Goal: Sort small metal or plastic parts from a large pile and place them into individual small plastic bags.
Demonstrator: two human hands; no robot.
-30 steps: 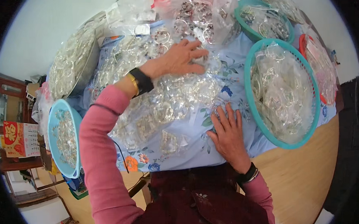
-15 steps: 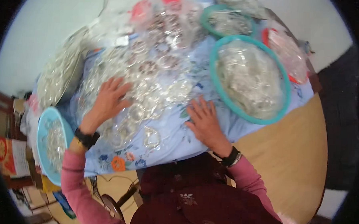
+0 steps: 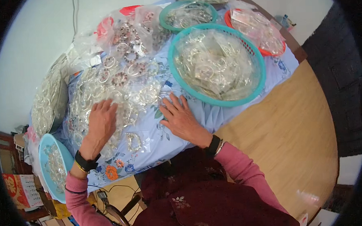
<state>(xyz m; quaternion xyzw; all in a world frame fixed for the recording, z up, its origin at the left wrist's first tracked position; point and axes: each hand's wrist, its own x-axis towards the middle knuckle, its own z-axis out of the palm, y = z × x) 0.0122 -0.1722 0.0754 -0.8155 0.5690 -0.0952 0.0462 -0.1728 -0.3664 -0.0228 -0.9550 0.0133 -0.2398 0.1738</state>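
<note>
A wide heap of bracelets in clear plastic bags (image 3: 83, 91) covers the left half of a blue flowered cloth. Over its near part lies my left hand (image 3: 102, 120), fingers curled down into the bags; its thumb and what lies under the fingertips are hidden. My right hand (image 3: 182, 119) rests with fingers spread on the bare cloth (image 3: 197, 122), right of the heap, holding nothing. Between the hands and nearer to me sits a single bagged bracelet (image 3: 134, 142). Darker beaded bracelets (image 3: 119, 79) show farther back in the heap.
A large turquoise basket (image 3: 219, 102) of bagged pieces stands on the right, with a smaller green basket (image 3: 168, 26) and a red basket (image 3: 278, 52) behind it. At the left are a bulging clear sack (image 3: 49, 104) and a light-blue basin (image 3: 67, 154). Wooden tabletop (image 3: 278, 125) shows at right.
The view has shifted right, so things sit farther left. My left hand's spread fingers have curled and drawn nearer to me over the heap. My right hand stays flat on the cloth.
</note>
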